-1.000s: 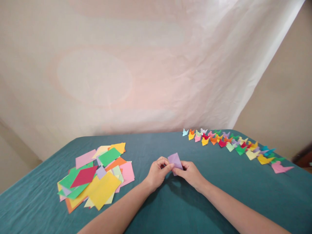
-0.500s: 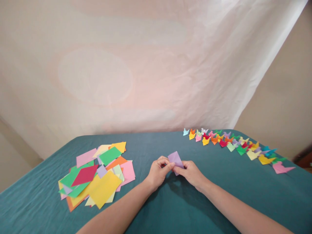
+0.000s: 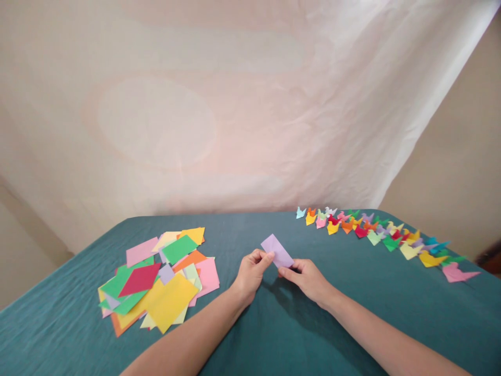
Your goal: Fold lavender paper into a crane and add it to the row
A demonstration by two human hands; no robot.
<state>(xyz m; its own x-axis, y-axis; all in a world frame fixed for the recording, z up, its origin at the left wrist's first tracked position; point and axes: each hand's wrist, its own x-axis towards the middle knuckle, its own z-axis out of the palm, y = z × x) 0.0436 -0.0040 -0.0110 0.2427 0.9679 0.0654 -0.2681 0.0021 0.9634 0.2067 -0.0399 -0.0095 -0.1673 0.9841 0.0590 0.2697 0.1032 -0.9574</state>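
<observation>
A: Noted at the left grip?
B: Thumb and forefinger pinched on the near-left edge of a lilac folded paper strip. Right grip likewise clenched on the strip, at its near-right corner.
A: Position of the strip?
B: Right of the heap of loose coloured paper squares, near but apart. Held over the teal cloth-covered worktop, far end slanting back toward the heap side.
A: Anything else logged?
B: Curved row of small folded paper birds in mixed colours, well right of the heap, beyond the strip. Pink paper bird last in that row, farthest from the heap. Pale creased backdrop sheet hanging behind the heap.
</observation>
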